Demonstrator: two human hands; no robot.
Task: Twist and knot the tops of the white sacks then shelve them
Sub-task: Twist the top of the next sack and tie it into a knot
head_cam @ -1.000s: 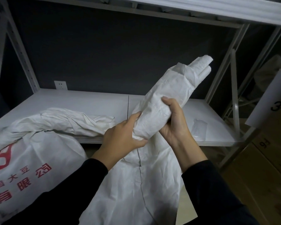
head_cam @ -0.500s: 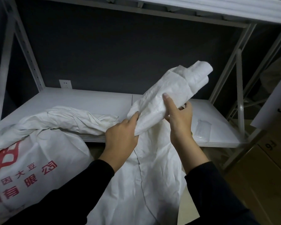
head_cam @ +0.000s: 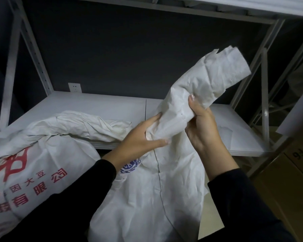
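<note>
Left hand point(head_cam: 142, 137) grips low on the gathered neck of the crumpled white woven sack point(head_cam: 156, 198), right hand point(head_cam: 201, 126) wrapped just above, in front of the white shelf board point(head_cam: 103, 105). Twist hands in opposition, tight, leaving enough tail for knotting.

At your eight o'clock, the printed sack point(head_cam: 42, 163) reads 因大豆 and 有限公司 in red. The blue emblem point(head_cam: 129, 167) on the held sack point(head_cam: 147, 198) at six o'clock is illegible.
</note>
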